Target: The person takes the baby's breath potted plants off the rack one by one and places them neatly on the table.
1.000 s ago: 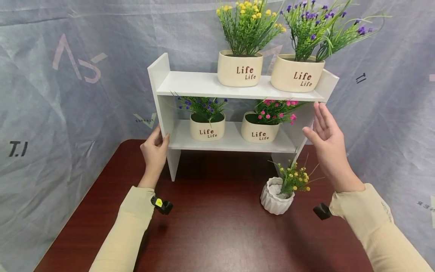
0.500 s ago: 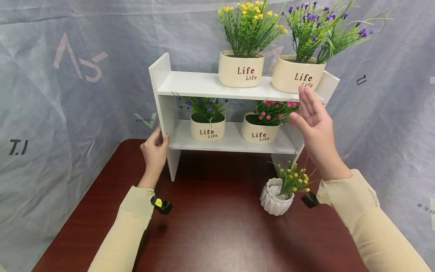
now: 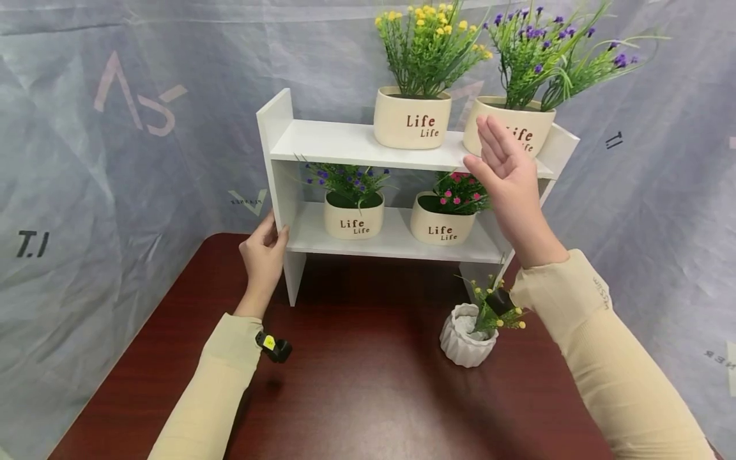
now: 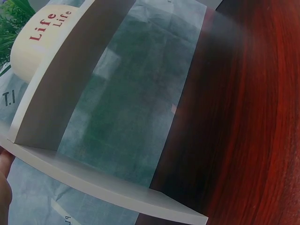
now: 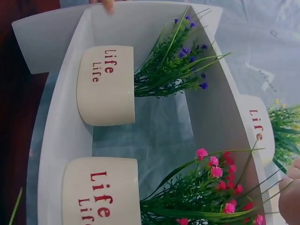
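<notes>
A white two-tier shelf [image 3: 345, 142] stands on a dark red table. My left hand [image 3: 262, 263] grips its left side panel, thumb on the front edge, other fingers partly hidden behind. My right hand [image 3: 510, 185], fingers straight and thumb apart, hovers before the upper board at the right, holding nothing. It overlaps a cream pot [image 3: 539, 122] of purple flowers. Beside that stands a cream pot [image 3: 412, 121] with yellow flowers. On the lower board are a cream pot [image 3: 353, 221] with blue-purple flowers and another cream pot [image 3: 441, 227] with pink ones, also seen in the right wrist view.
A small white ribbed pot [image 3: 467, 342] with yellow flowers stands on the table [image 3: 356, 383] before the shelf's right leg. The right wrist's camera overlaps its flowers in the head view. Grey cloth [image 3: 144, 160] hangs behind and at both sides.
My right hand has moved left and up, from beside the shelf's right panel to in front of the upper purple-flower pot. My left hand keeps its grip on the panel.
</notes>
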A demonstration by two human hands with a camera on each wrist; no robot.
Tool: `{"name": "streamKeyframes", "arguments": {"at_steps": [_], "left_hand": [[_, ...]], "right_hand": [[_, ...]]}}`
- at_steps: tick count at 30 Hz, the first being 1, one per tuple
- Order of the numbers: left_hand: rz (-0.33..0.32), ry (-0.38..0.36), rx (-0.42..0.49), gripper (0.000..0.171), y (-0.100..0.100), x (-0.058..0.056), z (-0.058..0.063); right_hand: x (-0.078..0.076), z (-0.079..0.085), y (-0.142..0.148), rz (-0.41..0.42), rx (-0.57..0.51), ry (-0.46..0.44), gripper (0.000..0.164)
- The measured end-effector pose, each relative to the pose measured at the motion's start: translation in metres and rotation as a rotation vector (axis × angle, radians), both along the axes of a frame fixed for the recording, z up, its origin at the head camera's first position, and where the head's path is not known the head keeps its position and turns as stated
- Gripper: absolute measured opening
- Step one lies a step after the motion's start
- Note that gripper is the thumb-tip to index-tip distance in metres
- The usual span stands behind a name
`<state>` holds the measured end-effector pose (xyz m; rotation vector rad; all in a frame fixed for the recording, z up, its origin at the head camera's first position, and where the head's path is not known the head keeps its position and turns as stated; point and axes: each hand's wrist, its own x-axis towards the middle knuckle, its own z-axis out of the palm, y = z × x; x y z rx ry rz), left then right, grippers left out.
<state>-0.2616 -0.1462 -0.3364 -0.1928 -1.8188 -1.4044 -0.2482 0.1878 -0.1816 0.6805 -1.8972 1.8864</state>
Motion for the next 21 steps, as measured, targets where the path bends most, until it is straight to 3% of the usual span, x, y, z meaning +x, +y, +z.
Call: {"name": "streamKeyframes", "arguments": {"at_steps": [15,21], "left_hand": [[0.003,-0.009,0.004,0.044,-0.001,-0.001,0.0],[-0.006,-0.009,0.014,0.044,-0.001,-0.001,-0.001]], "right_hand": [[-0.034,0.026,-0.016,-0.121,0.14,-0.102,0.073],[-0.04,0.033,-0.021,-0.171,0.242,-0.159,0.075]]}}
